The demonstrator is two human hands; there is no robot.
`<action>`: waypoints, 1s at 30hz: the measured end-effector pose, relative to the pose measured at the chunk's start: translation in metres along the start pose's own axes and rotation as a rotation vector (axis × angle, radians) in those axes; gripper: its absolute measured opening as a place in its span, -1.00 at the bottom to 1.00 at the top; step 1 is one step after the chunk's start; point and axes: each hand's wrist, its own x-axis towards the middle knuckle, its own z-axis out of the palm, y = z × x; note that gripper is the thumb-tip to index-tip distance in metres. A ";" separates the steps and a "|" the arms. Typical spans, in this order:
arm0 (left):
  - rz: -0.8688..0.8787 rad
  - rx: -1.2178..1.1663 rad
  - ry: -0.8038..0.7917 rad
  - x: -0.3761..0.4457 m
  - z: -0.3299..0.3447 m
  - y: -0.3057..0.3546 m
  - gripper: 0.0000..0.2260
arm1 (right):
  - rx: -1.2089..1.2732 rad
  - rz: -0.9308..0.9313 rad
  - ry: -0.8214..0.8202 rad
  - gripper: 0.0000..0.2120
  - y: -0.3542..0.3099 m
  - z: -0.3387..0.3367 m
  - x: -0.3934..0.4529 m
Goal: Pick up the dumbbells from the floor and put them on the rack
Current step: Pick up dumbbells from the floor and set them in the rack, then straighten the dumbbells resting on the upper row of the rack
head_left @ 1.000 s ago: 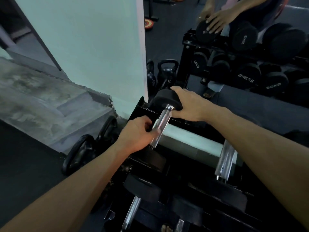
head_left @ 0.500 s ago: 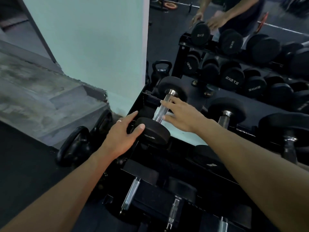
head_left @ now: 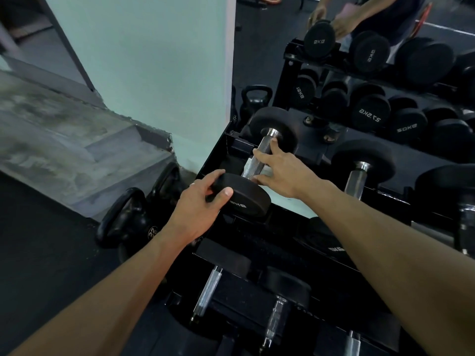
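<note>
Seating goes best if the left hand (head_left: 198,201), gripping the dumbbell (head_left: 259,160) near head, and the open-fingered right hand (head_left: 280,170) on the knurled handle (head_left: 257,160) centre it squarely in the rack (head_left: 213,155) cradle.

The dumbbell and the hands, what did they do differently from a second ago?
The left hand let go of the handle and now grips the dumbbell's near head. The right hand slid off the far head onto the handle. The dumbbell stayed at the rack's left end.
</note>
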 end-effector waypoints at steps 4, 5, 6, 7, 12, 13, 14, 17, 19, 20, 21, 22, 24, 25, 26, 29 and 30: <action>-0.013 0.013 -0.011 0.000 0.000 0.001 -0.56 | -0.002 -0.009 -0.001 -0.30 0.000 0.001 -0.001; -0.017 0.012 -0.015 0.000 -0.001 0.001 -0.56 | -0.007 -0.013 0.001 -0.30 0.000 0.001 0.000; -0.025 0.008 -0.020 0.000 -0.001 0.000 -0.56 | -0.014 -0.017 0.001 -0.30 -0.001 0.001 0.002; -0.034 0.005 -0.027 0.000 -0.002 -0.001 -0.56 | -0.022 -0.021 -0.004 -0.30 -0.002 0.001 0.002; -0.017 0.064 -0.036 -0.005 -0.004 0.008 -0.52 | 0.000 -0.038 -0.028 -0.35 0.000 -0.006 -0.014; 0.013 0.109 0.013 -0.009 -0.003 0.014 -0.51 | 0.008 -0.038 -0.025 -0.36 0.003 -0.007 -0.022; 0.052 0.166 0.079 -0.014 0.000 0.022 -0.50 | 0.012 -0.032 -0.016 -0.38 0.007 -0.007 -0.032; 0.226 0.350 0.232 -0.035 0.017 0.048 -0.49 | 0.026 -0.009 0.043 -0.44 0.020 -0.009 -0.068; 0.374 0.443 0.247 -0.049 0.036 0.058 -0.49 | 0.047 0.002 0.091 -0.49 0.030 -0.012 -0.093; 0.433 0.467 0.233 -0.056 0.047 0.061 -0.50 | 0.052 0.010 0.118 -0.50 0.036 -0.014 -0.105; 0.476 0.474 0.209 -0.063 0.058 0.063 -0.50 | 0.053 0.019 0.146 -0.51 0.043 -0.015 -0.116; 0.502 0.468 0.178 -0.070 0.069 0.065 -0.50 | 0.056 0.032 0.168 -0.52 0.051 -0.016 -0.126; 0.487 0.426 0.081 -0.081 0.090 0.069 -0.48 | 0.077 0.064 0.188 -0.55 0.065 -0.016 -0.144; 0.454 0.401 0.028 -0.083 0.100 0.071 -0.47 | 0.095 0.081 0.197 -0.55 0.071 -0.014 -0.152; 0.416 0.384 -0.020 -0.083 0.107 0.072 -0.46 | 0.120 0.094 0.211 -0.56 0.077 -0.012 -0.160; 0.353 0.351 -0.117 -0.069 0.124 0.077 -0.39 | 0.261 0.126 0.225 -0.50 0.089 -0.002 -0.183; 0.352 0.324 -0.140 -0.063 0.129 0.079 -0.37 | 0.279 0.127 0.192 -0.46 0.092 0.002 -0.190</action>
